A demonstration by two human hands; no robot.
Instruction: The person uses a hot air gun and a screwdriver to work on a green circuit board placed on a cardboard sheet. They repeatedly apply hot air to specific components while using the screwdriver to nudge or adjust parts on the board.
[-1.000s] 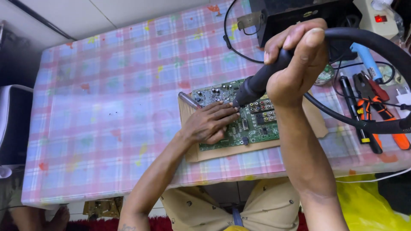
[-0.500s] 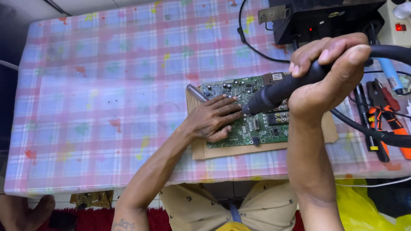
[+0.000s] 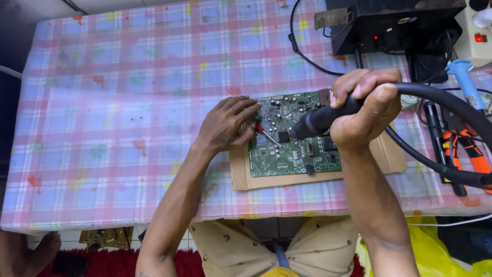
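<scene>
A green circuit board (image 3: pixel 292 149) lies on a piece of brown cardboard (image 3: pixel 241 174) near the table's front edge. My left hand (image 3: pixel 225 125) rests on the board's left side and pinches thin metal tweezers (image 3: pixel 267 136) with a red mark, their tip on the board. My right hand (image 3: pixel 366 110) is raised over the board's right part, gripping a black hot-air wand (image 3: pixel 320 119). Its nozzle points down-left at the board. A thick black hose (image 3: pixel 446 128) curves from the wand off to the right.
A pink plaid cloth (image 3: pixel 128 113) covers the table. A black station box (image 3: pixel 394 23) stands at the back right, a white power strip (image 3: pixel 474 36) beside it. A blue-handled iron (image 3: pixel 464 77), pliers with orange grips (image 3: pixel 469 154) and a black tool lie at the right.
The view has shifted, so the board sits more central. My left hand now holds the tweezers to the board's left part. My right hand stays raised with the wand.
</scene>
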